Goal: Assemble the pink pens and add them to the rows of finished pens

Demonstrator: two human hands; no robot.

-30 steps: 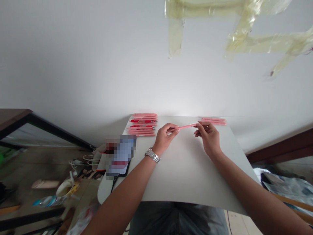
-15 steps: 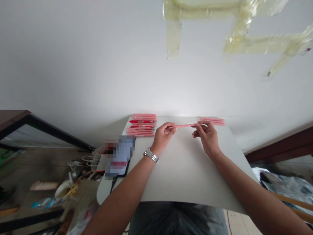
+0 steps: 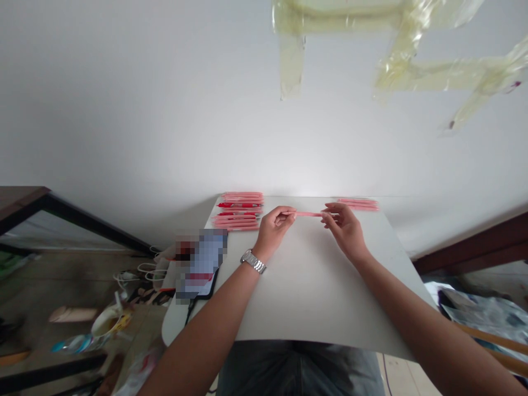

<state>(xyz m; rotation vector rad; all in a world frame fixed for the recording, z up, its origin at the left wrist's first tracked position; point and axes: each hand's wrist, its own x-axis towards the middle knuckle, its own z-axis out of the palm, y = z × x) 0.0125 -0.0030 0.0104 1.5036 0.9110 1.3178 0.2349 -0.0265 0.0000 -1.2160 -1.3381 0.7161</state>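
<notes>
Pink pen-like stick [image 3: 308,214], near level: left hand [image 3: 273,231] pinches one end, right hand [image 3: 347,230] curls about the other, closure unclear; two-ended hold presumably steadies it.

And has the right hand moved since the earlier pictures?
Yes, slightly: judged against the row of pink sticks lying at the table's far right, the right hand has shifted left, toward the left hand.

One left hand [image 3: 275,233], one right hand [image 3: 347,233], one handheld pink pen [image 3: 309,214], two red pens [image 3: 239,205], one wristwatch [image 3: 254,262] and one phone [image 3: 202,261] are showing. Grouped pink pens [image 3: 237,224] are overlapping, defying exact counting.
</notes>
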